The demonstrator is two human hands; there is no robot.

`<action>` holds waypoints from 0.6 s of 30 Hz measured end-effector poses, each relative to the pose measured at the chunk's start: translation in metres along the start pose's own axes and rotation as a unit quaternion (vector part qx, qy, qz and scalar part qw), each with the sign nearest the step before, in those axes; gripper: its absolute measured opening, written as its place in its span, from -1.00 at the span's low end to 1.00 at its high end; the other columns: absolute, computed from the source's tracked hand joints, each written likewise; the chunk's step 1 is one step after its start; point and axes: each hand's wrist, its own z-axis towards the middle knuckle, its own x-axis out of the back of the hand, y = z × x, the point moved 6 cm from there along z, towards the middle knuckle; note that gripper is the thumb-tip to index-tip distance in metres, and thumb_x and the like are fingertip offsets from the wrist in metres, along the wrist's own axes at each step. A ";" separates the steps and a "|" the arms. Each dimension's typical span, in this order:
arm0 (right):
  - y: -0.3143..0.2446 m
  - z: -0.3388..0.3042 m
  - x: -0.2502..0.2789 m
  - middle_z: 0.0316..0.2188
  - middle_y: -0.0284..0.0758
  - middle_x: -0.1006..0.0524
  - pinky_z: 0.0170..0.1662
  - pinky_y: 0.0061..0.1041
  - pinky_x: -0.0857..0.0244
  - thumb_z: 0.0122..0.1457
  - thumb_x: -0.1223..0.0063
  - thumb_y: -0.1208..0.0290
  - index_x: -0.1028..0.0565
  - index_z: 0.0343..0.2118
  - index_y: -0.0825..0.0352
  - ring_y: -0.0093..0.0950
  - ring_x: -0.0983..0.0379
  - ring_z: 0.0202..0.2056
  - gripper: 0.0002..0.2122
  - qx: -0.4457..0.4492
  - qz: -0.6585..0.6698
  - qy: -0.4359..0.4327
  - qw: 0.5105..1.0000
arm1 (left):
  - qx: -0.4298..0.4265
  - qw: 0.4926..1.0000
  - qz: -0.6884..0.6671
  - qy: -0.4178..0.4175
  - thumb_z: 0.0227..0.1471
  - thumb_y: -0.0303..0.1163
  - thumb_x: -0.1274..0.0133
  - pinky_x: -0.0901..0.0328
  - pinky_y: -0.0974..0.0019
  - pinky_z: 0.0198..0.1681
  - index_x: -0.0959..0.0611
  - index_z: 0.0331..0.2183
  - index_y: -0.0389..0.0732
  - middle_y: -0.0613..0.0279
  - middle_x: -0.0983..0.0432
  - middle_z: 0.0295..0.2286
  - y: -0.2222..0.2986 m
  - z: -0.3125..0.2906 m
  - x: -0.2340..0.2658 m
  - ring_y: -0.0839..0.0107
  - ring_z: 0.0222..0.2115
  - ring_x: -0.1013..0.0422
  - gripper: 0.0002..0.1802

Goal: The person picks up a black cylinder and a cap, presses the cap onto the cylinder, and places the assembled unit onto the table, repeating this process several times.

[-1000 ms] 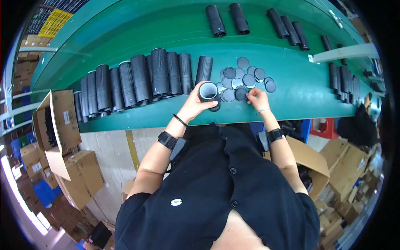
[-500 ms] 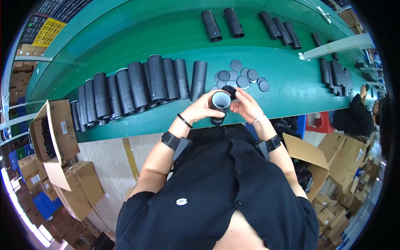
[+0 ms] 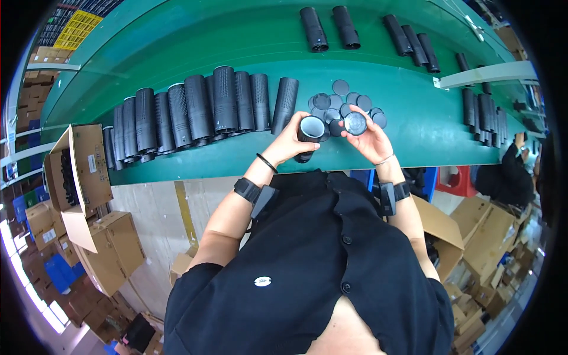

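My left hand [image 3: 286,144] is wrapped round a black cylinder [image 3: 304,155], whose open, pale-lined end tilts up toward me. Between the fingers of my right hand [image 3: 373,141] is a round disc-shaped cap [image 3: 355,123], its shiny, greyish face turned toward me. Cap and cylinder are apart. Just beyond both hands, several dark round caps [image 3: 340,87] lie in a loose cluster on the green bench [image 3: 408,118]. One perforated black cylinder [image 3: 285,105] stands by itself near my left hand.
Several black cylinders [image 3: 196,106] form a row to the left. More cylinders [image 3: 313,29] are on the far side and at the right [image 3: 485,115]. An open cardboard box [image 3: 89,171] sits at the bench's left end. Another person [image 3: 507,171] is at the far right.
My right hand has moved right, away from the cylinder's mouth, and the cap now shows its shiny face. My left hand still grips the cylinder. The whole view has shifted slightly.
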 end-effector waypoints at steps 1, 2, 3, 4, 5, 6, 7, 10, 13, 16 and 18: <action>0.002 0.000 -0.002 0.00 0.12 -0.34 -0.04 -0.36 -0.45 0.24 0.04 0.30 -0.06 0.25 0.32 -0.11 -0.47 -0.10 -0.44 -0.006 0.026 -0.014 1.000 | -0.012 1.000 0.017 0.004 -0.21 -0.58 -0.33 -0.29 0.37 -0.02 -0.32 0.03 -0.16 0.34 -0.34 -0.12 0.001 0.000 -0.002 0.50 -0.10 -0.31 -0.24; 0.003 0.000 -0.001 0.00 0.12 -0.34 -0.04 -0.36 -0.45 0.24 0.04 0.30 -0.06 0.25 0.32 -0.11 -0.47 -0.10 -0.44 -0.007 0.025 -0.013 1.000 | -0.012 1.000 0.016 0.005 -0.21 -0.58 -0.33 -0.29 0.37 -0.02 -0.32 0.03 -0.16 0.34 -0.34 -0.12 0.001 -0.001 -0.003 0.50 -0.10 -0.31 -0.24; 0.006 0.001 -0.001 0.01 0.12 -0.34 -0.05 -0.36 -0.45 0.24 0.04 0.29 -0.06 0.25 0.33 -0.12 -0.47 -0.10 -0.43 -0.018 0.053 -0.017 0.998 | -0.020 0.999 0.050 0.003 -0.20 -0.55 -0.33 -0.28 0.37 -0.03 -0.31 0.05 -0.16 0.33 -0.34 -0.11 0.006 -0.003 -0.006 0.50 -0.10 -0.30 -0.23; 0.009 0.001 -0.001 0.01 0.13 -0.33 -0.05 -0.35 -0.45 0.24 0.04 0.29 -0.06 0.25 0.34 -0.12 -0.46 -0.10 -0.43 -0.028 0.081 -0.020 0.996 | -0.028 0.996 0.085 0.001 -0.19 -0.51 -0.34 -0.28 0.37 -0.03 -0.29 0.07 -0.16 0.32 -0.33 -0.10 0.009 -0.004 -0.008 0.51 -0.10 -0.30 -0.21; 0.008 0.000 -0.001 0.02 0.12 -0.33 -0.05 -0.37 -0.45 0.24 0.04 0.30 -0.06 0.24 0.35 -0.14 -0.46 -0.11 -0.43 -0.022 0.071 -0.018 0.997 | -0.053 0.984 0.167 0.013 -0.15 -0.47 -0.32 -0.26 0.36 0.00 -0.25 0.11 -0.16 0.30 -0.31 -0.07 0.001 -0.003 -0.006 0.49 -0.08 -0.30 -0.18; 0.009 0.000 -0.006 0.02 0.12 -0.33 -0.05 -0.37 -0.45 0.24 0.04 0.30 -0.06 0.24 0.35 -0.14 -0.46 -0.11 -0.43 -0.026 0.072 -0.020 0.997 | -0.052 0.984 0.167 0.018 -0.15 -0.47 -0.32 -0.26 0.36 0.00 -0.25 0.11 -0.16 0.30 -0.31 -0.07 0.003 -0.006 -0.007 0.49 -0.08 -0.30 -0.18; 0.005 0.001 -0.009 0.00 0.07 -0.36 -0.04 -0.38 -0.44 0.22 0.02 0.32 -0.10 0.23 0.38 -0.17 -0.47 -0.11 -0.44 -0.009 -0.006 -0.012 1.000 | -0.033 0.994 0.108 0.005 -0.14 -0.46 -0.31 -0.24 0.35 0.03 -0.23 0.13 -0.17 0.27 -0.30 -0.04 0.004 -0.007 -0.011 0.47 -0.04 -0.28 -0.17; -0.004 0.001 -0.030 -0.01 -0.11 -0.40 0.01 -0.42 -0.37 0.17 -0.07 0.42 -0.26 0.17 0.37 -0.30 -0.45 -0.07 -0.50 0.018 -0.187 0.010 0.982 | -0.059 0.996 0.066 -0.003 -0.11 -0.48 -0.28 -0.14 0.32 0.14 -0.20 0.15 -0.20 0.19 -0.24 0.02 0.007 -0.011 -0.021 0.42 0.09 -0.17 -0.17; -0.012 0.006 -0.065 0.00 -0.24 -0.43 0.07 -0.39 -0.26 -0.06 -0.28 0.53 -0.43 0.06 0.34 -0.41 -0.35 0.03 -0.47 0.078 -0.590 -0.010 0.804 | -0.079 0.994 0.082 0.003 -0.11 -0.48 -0.28 -0.13 0.32 0.15 -0.21 0.14 -0.23 0.17 -0.25 0.01 0.005 -0.009 -0.025 0.41 0.08 -0.19 -0.18; -0.008 0.011 -0.083 -0.01 -0.19 -0.44 0.09 -0.38 -0.24 -0.08 -0.28 0.51 -0.43 0.05 0.33 -0.32 -0.36 0.03 -0.46 0.121 -0.717 -0.064 0.684 | -0.061 0.994 0.086 0.002 -0.18 -0.46 -0.29 -0.12 0.22 0.15 -0.25 0.09 -0.22 0.03 -0.25 0.01 -0.007 -0.004 -0.027 0.20 0.08 -0.20 -0.19; -0.008 0.012 -0.087 -0.03 -0.17 -0.46 0.09 -0.37 -0.23 -0.12 -0.29 0.50 -0.45 0.02 0.35 -0.25 -0.37 0.02 -0.46 0.122 -0.733 -0.057 0.667 | -0.063 0.992 0.112 0.014 -0.18 -0.40 -0.30 -0.12 0.16 0.15 -0.26 0.09 -0.22 -0.03 -0.26 0.00 -0.010 -0.004 -0.027 0.08 0.07 -0.21 -0.19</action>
